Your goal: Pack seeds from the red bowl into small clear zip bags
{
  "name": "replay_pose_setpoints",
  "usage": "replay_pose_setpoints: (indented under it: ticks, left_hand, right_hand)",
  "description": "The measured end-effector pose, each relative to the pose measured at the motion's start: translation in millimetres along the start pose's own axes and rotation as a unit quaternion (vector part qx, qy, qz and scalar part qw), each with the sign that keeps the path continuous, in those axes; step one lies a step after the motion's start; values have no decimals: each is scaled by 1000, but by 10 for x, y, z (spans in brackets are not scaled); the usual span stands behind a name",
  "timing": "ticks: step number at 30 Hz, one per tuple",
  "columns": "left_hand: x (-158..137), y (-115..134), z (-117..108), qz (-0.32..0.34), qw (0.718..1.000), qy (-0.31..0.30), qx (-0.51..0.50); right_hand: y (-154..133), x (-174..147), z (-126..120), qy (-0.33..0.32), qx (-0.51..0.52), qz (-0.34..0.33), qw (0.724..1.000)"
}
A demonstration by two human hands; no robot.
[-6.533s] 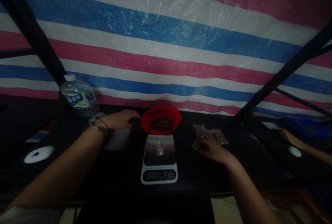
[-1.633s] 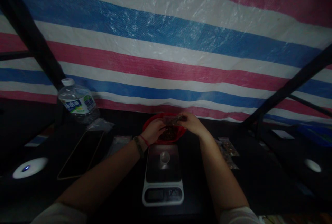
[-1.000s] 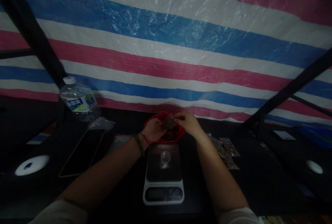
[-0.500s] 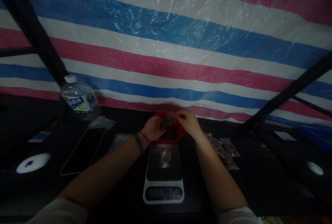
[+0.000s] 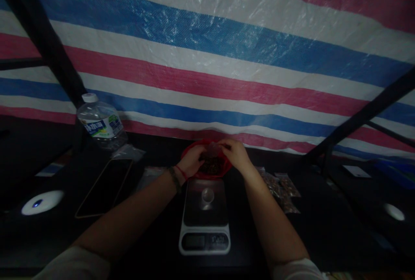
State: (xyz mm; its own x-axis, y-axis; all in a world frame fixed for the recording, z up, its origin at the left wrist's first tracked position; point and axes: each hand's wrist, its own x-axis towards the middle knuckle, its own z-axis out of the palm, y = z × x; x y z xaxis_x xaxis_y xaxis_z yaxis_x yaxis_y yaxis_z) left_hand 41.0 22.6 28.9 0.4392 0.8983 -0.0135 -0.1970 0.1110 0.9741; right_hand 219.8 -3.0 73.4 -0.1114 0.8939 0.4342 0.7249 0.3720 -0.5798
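Observation:
A red bowl (image 5: 223,171) with small dark brown pieces (image 5: 212,166) in it stands behind the scale. Over the bowl, my right hand (image 5: 237,155) pinches the edge of a small clear plastic bag (image 5: 213,149). My left hand (image 5: 193,162) reaches over the bowl's left side, fingers curled down at the pieces beside the bag; what they hold, if anything, is hidden. In front is a white kitchen scale (image 5: 205,228) with a dark plate, bearing a small clear round cup (image 5: 207,195). Its display cannot be read.
Several filled clear bags (image 5: 282,189) lie right of my right forearm. To the left are a phone (image 5: 105,189), flat plastic bags (image 5: 151,177), a large plastic bottle (image 5: 102,122) and a white mouse-like object (image 5: 42,202). A striped sheet (image 5: 207,81) hangs behind, between dark frame bars.
My left hand has turned from palm-up beside the bag to fingers down in the bowl. The bag looks emptier and more see-through; my right hand keeps its pinch in nearly the same place.

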Motion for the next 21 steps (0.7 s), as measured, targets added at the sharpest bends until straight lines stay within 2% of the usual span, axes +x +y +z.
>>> replay_pose_setpoints:
  ticks: [3, 5, 8, 11, 13, 16, 21]
  left_hand:
    - [15, 2, 24, 28, 994, -10, 103]
    - [17, 23, 22, 55, 980, -9, 193]
    - [7, 42, -22, 102, 927, 1, 361]
    - [-2, 52, -78, 111, 871, 2, 478]
    - [-4, 73, -106, 115, 841, 5, 528]
    - [-11, 135, -138, 135, 812, 12, 568]
    - [-37, 231, -164, 159, 789, 26, 593]
  right_hand:
    - [-5, -3, 4, -8, 1, -22, 1000]
    - [-8, -5, 12, -15, 0, -33, 999]
    - [-1, -8, 23, -16, 4, -36, 999]
    - [27, -8, 28, -18, 11, -29, 999]
    - [51, -8, 21, -22, 4, -21, 1000]
    - [70, -10, -21, -34, -21, -7, 999]
    - [24, -16, -117, -59, -89, -10, 994]
